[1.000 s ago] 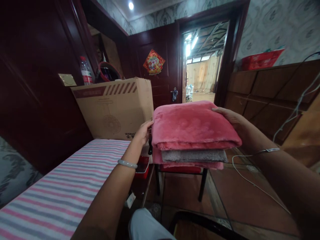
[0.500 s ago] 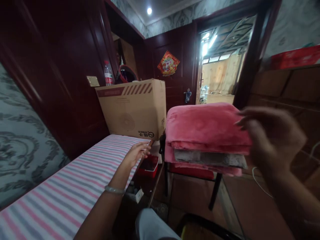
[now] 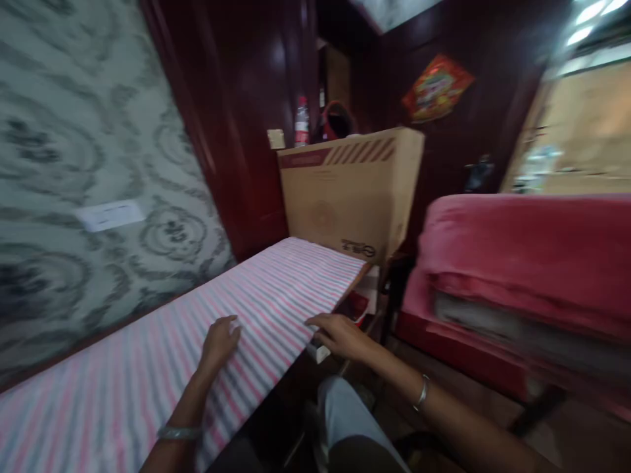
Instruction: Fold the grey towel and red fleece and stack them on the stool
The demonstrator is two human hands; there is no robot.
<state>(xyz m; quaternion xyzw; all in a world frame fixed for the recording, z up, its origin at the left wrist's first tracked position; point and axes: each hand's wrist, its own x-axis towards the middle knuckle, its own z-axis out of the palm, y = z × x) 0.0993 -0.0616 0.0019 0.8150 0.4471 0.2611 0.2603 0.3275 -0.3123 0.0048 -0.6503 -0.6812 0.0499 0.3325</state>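
A pink, white and grey striped sheet (image 3: pixel 276 289) covers a long flat surface running from the lower left toward the middle. Over it is my left hand (image 3: pixel 219 345), its fingers loosely bent and slightly apart, with nothing visible in them; I cannot tell whether it presses the cloth. My right hand (image 3: pixel 342 336) is at the sheet's right edge, fingers stretched leftward and apart, holding nothing visible. To the right, a folded pink plush blanket (image 3: pixel 522 243) lies on a grey folded cloth (image 3: pixel 483 322), stacked on a red-seated chair (image 3: pixel 458 355).
A large cardboard box (image 3: pixel 345 190) stands beyond the sheet's far end. Behind its top edge are a bottle with a red cap (image 3: pixel 302 121) and a dark round object (image 3: pixel 339 120). Below the sheet's edge sits a small white box (image 3: pixel 319 353). Patterned wall (image 3: pixel 98 151) borders the left.
My view has turned left. My right hand has moved from beside the pink blanket to the sheet's right edge. My left hand is now farther in over the sheet.
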